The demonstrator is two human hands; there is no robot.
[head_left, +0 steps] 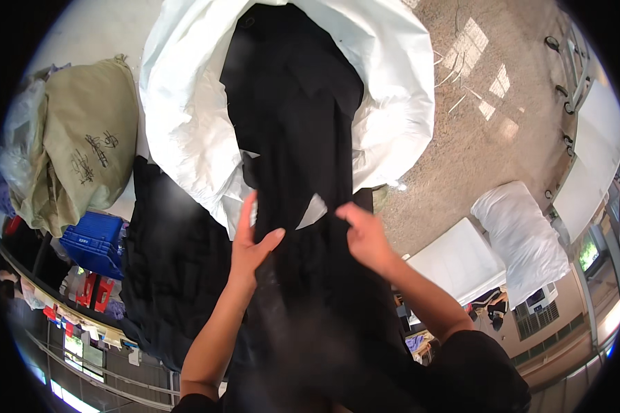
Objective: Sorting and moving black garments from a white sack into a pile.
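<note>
A large white sack (186, 103) stands in front of me with its rim rolled wide. Black cloth (296, 138) fills its mouth and runs out over the near rim toward my body. My left hand (249, 244) lies at the left edge of this cloth, fingers stretched up and thumb spread to the right. At the opposite edge my right hand (366, 237) has its fingers curled in against the cloth, seemingly gripping it; the fingertips are slightly blurred. Between the hands shows a small pale patch (313, 211).
More black cloth (172, 255) is heaped at the left. Beyond it are a tan sack (89, 144) with dark handwriting and a blue crate (93, 242). At right are a white-topped table (455, 261), a white stuffed bag (523, 237) and a wheeled rack (589, 151) on the concrete floor (475, 138).
</note>
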